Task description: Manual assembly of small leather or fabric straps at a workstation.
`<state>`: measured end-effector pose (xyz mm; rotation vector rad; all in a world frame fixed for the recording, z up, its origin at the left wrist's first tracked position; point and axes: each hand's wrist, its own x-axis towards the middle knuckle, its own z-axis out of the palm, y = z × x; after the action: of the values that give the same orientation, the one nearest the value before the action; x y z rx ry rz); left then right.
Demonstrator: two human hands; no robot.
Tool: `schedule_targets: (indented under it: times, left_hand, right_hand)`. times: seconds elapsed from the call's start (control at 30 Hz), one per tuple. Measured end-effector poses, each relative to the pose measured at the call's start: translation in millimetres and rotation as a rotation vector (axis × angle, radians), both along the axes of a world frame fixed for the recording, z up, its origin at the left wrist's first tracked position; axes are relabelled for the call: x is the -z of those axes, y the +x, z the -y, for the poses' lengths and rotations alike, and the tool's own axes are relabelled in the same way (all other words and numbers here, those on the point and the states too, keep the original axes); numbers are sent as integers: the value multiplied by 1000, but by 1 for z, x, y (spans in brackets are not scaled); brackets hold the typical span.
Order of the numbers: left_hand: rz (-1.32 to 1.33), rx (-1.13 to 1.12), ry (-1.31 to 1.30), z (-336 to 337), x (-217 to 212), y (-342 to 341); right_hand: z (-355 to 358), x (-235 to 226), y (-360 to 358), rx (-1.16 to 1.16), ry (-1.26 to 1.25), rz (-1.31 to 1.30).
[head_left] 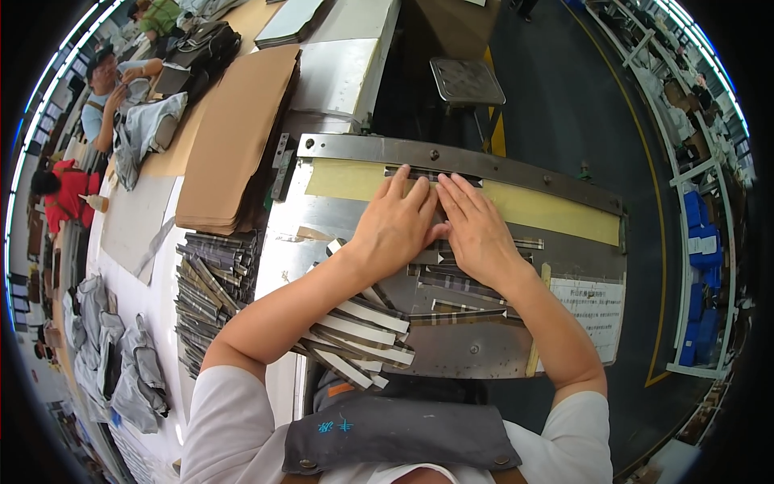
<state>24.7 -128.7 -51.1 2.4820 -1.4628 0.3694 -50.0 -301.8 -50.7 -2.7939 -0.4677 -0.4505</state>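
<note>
At the far edge of a metal work plate point(451, 359), my left hand point(393, 219) and my right hand point(477, 227) lie side by side, thumbs nearly meeting. Both have their fingers stretched out, the fingertips pressing on a dark plaid strip point(421, 174). That strip lies over a yellow band point(556, 211), along a long steel bar point(516, 168). Under my wrists, several more plaid strips point(455, 284) rest on the plate, partly hidden by my hands. A loose heap of strips with white backs point(363, 323) lies beneath my left forearm.
Left of the plate are a pile of dark plaid strips point(205, 294) and a stack of brown card sheets point(238, 137). A printed sheet point(588, 310) lies at the plate's right. A stool point(466, 82) stands beyond; blue bins point(703, 242) fill a rack. Other people work at far left.
</note>
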Motion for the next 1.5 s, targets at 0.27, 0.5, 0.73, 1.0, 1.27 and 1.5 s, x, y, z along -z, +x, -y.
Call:
schedule_targets:
  times: [0.27,0.5,0.73,1.0,1.27,1.5]
  left_hand:
    - [-85,17,-75,-12,-3,0]
    - [-340,50,-52,-77,-73,19]
    - [-605,-12,11,-138,-56,-14]
    - [-580,14,-4,-139,-38,-37]
    - [-615,11,30,-139,-39,-36]
    - [-606,-8,126,-137,-46,-31]
  right_hand:
    - [13,-25,-12,33,67,-116]
    - [34,-80,-54,-1,-31,-336]
    - [-50,-52,-37,-200,320,-255]
    - [-114,-22,1,-42,211,-287]
    - [-122,-18,31,-46,374,-565]
    - [-43,-51,46,185,1228,-308]
